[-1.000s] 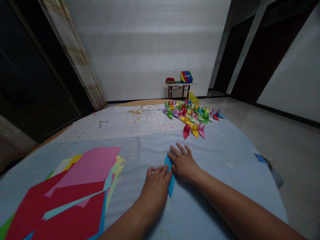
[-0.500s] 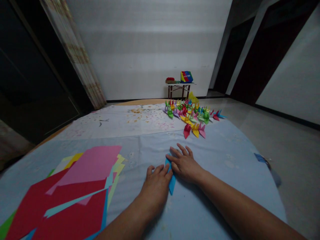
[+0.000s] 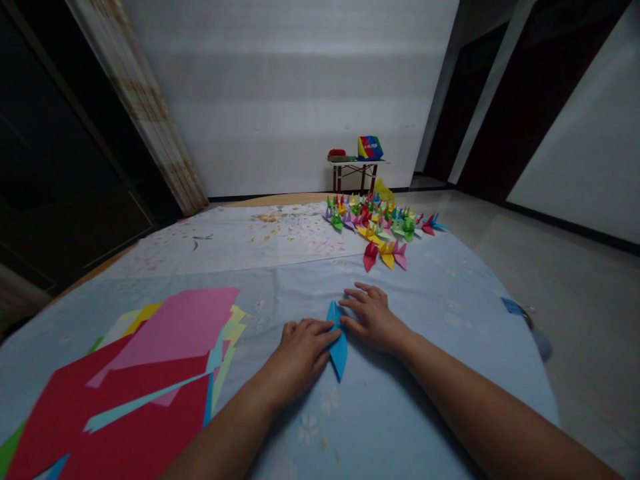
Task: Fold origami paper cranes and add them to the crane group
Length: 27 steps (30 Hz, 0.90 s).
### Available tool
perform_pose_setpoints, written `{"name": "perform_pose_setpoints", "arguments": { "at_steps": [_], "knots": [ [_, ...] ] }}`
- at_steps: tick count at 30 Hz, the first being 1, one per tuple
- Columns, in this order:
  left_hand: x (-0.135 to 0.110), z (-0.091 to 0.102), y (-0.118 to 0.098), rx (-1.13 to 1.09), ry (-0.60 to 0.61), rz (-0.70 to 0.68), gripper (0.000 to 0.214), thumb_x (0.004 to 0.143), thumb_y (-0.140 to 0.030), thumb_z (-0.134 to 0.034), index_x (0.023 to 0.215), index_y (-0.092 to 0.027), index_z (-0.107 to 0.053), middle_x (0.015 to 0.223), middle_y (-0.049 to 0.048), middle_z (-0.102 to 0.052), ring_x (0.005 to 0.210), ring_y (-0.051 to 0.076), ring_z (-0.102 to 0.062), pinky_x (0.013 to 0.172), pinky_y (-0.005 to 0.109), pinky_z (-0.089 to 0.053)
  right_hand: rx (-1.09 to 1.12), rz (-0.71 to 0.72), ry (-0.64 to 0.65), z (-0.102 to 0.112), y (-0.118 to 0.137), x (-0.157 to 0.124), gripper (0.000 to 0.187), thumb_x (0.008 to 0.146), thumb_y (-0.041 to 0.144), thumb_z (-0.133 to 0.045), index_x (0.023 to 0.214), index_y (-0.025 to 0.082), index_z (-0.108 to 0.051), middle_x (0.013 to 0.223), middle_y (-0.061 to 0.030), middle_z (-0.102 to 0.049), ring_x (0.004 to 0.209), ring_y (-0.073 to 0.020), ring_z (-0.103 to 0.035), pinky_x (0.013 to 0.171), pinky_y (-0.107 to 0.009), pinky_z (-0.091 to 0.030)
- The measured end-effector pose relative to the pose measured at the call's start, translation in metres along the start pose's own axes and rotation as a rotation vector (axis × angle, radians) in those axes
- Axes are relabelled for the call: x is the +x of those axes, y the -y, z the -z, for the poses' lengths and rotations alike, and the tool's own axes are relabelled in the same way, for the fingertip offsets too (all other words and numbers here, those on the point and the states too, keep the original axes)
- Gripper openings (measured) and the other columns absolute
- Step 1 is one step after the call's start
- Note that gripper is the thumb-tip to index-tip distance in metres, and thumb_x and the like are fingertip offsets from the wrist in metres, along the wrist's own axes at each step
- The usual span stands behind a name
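Note:
A narrow piece of folded blue paper (image 3: 339,357), pointed at both ends, lies on the blue tablecloth in front of me. My left hand (image 3: 306,350) holds it down from the left, thumb and forefinger across its middle; the undersides of those fingers are hidden. Just to the right, my right hand (image 3: 373,317) has its fingers spread, with the fingertips close to the paper's upper right edge. Whether they touch it I cannot tell. Beyond my hands stand several folded paper cranes, the nearest a red crane (image 3: 370,256), a yellow crane (image 3: 387,254) and a pink crane (image 3: 400,255).
To my left lies a pile of coloured paper, with a pink sheet (image 3: 185,327) over a red sheet (image 3: 150,437) and a pale blue strip (image 3: 145,402) on top. The round table's cloth (image 3: 445,347) reaches its right edge. A small table (image 3: 357,162) stands by the wall.
The blue paper now shows wider and more of its surface is visible. My right hand has drawn slightly away to the right, and my left hand has shifted left.

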<state>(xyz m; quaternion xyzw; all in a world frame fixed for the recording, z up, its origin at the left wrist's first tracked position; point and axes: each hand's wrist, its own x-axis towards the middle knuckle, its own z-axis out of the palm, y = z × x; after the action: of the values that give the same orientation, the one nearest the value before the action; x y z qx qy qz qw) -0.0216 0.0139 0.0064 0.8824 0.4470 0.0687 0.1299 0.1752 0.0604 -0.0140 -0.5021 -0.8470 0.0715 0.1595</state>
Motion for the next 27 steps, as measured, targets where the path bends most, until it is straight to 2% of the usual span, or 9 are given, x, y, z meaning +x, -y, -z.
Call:
{"name": "perform_pose_setpoints", "arguments": {
  "at_steps": [6, 8, 11, 14, 17, 20, 24, 27],
  "knots": [
    [0.003, -0.006, -0.003, 0.006, -0.089, 0.018, 0.038, 0.085, -0.026, -0.045, 0.123, -0.031, -0.046, 0.124, 0.0032, -0.052, 0.113, 0.021, -0.041, 0.093, 0.041, -0.027, 0.112, 0.051, 0.062, 0.012, -0.003, -0.005, 0.037, 0.079, 0.045, -0.052, 0.111, 0.028, -0.059, 0.123, -0.0049, -0.053, 0.124, -0.0264, -0.030, 0.101, -0.046, -0.018],
    [0.001, -0.003, -0.003, -0.010, -0.079, 0.000, 0.041, 0.084, -0.026, -0.047, 0.125, -0.031, -0.044, 0.125, 0.0035, -0.051, 0.114, 0.022, -0.040, 0.094, 0.041, -0.027, 0.145, 0.097, 0.125, 0.016, -0.002, -0.007, 0.039, 0.076, 0.047, -0.055, 0.110, 0.029, -0.059, 0.122, -0.0038, -0.053, 0.123, -0.0267, -0.031, 0.100, -0.046, -0.020],
    [-0.002, 0.006, 0.000, -0.057, -0.030, -0.054, 0.047, 0.079, -0.027, -0.052, 0.125, -0.031, -0.044, 0.128, 0.0034, -0.047, 0.117, 0.022, -0.037, 0.096, 0.040, -0.027, 0.185, 0.162, 0.230, 0.022, 0.000, -0.010, 0.051, 0.068, 0.055, -0.061, 0.114, 0.033, -0.056, 0.128, -0.0026, -0.048, 0.126, -0.0278, -0.027, 0.101, -0.045, -0.020],
    [-0.002, 0.009, 0.006, -0.093, 0.002, -0.088, 0.047, 0.077, -0.030, -0.056, 0.123, -0.032, -0.046, 0.128, 0.0021, -0.047, 0.117, 0.022, -0.037, 0.097, 0.038, -0.028, 0.196, 0.166, 0.289, 0.024, 0.001, -0.009, 0.061, 0.062, 0.059, -0.063, 0.118, 0.035, -0.053, 0.133, -0.0031, -0.043, 0.128, -0.0290, -0.023, 0.102, -0.046, -0.017],
    [0.002, 0.003, 0.011, -0.087, -0.028, -0.070, 0.048, 0.078, -0.035, -0.058, 0.124, -0.032, -0.045, 0.128, 0.0023, -0.047, 0.116, 0.021, -0.038, 0.096, 0.037, -0.029, 0.202, 0.156, 0.281, 0.024, -0.001, -0.008, 0.058, 0.065, 0.056, -0.064, 0.118, 0.034, -0.053, 0.132, -0.0027, -0.044, 0.128, -0.0285, -0.023, 0.102, -0.045, -0.017],
    [0.005, -0.005, 0.010, -0.049, -0.071, -0.029, 0.049, 0.078, -0.040, -0.058, 0.124, -0.031, -0.045, 0.127, 0.0044, -0.048, 0.115, 0.023, -0.039, 0.094, 0.040, -0.029, 0.209, 0.170, 0.251, 0.025, -0.004, -0.008, 0.048, 0.071, 0.044, -0.062, 0.117, 0.033, -0.054, 0.130, -0.0022, -0.046, 0.128, -0.0270, -0.024, 0.102, -0.045, -0.018],
    [0.004, -0.005, 0.006, -0.041, -0.070, -0.050, 0.050, 0.077, -0.036, -0.058, 0.125, -0.031, -0.044, 0.127, 0.0052, -0.047, 0.116, 0.023, -0.037, 0.095, 0.041, -0.028, 0.227, 0.201, 0.295, 0.029, -0.006, -0.008, 0.041, 0.075, 0.027, -0.054, 0.117, 0.031, -0.055, 0.131, -0.0006, -0.045, 0.129, -0.0249, -0.022, 0.103, -0.044, -0.019],
    [0.002, -0.001, 0.004, -0.042, -0.072, -0.059, 0.043, 0.082, -0.031, -0.050, 0.125, -0.029, -0.044, 0.126, 0.0052, -0.047, 0.116, 0.021, -0.037, 0.096, 0.040, -0.028, 0.237, 0.172, 0.284, 0.029, -0.005, -0.008, 0.039, 0.077, 0.035, -0.054, 0.115, 0.029, -0.056, 0.132, -0.0023, -0.044, 0.129, -0.0256, -0.022, 0.103, -0.045, -0.019]
  ]
}}
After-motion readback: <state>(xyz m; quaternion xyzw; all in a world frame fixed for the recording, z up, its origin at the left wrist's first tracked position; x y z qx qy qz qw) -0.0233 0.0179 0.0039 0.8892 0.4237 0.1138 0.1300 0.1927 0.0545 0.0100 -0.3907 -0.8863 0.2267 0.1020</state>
